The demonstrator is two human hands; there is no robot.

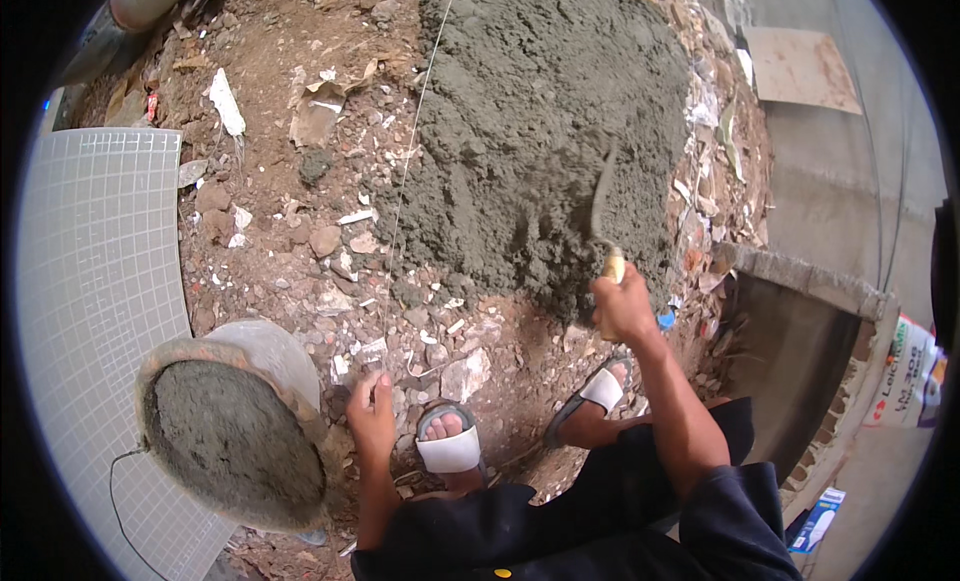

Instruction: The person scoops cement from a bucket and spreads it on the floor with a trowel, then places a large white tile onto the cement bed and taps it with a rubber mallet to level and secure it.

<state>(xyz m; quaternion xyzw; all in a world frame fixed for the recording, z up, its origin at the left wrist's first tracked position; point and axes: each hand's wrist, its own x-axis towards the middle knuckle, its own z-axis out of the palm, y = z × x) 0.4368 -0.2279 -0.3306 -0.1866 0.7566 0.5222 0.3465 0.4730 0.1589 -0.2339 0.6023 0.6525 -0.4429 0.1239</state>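
My right hand is wrapped round the pale wooden handle of a trowel. The trowel's blade, slightly blurred, is at the wet grey mortar bed spread over the ground ahead. Low on the left, my left hand is closed, its thumb and fingers drawn together; whether anything is in them is hidden. A thin white string runs from the far edge down along the bed's left side toward that hand. Left of it stands a bucket full of grey mortar.
Rubble and earth lie left of the mortar. A gridded, tile-patterned sheet spreads at the far left, under the bucket. To the right are a low concrete edge round a dark recess, a printed bag and a flat board.
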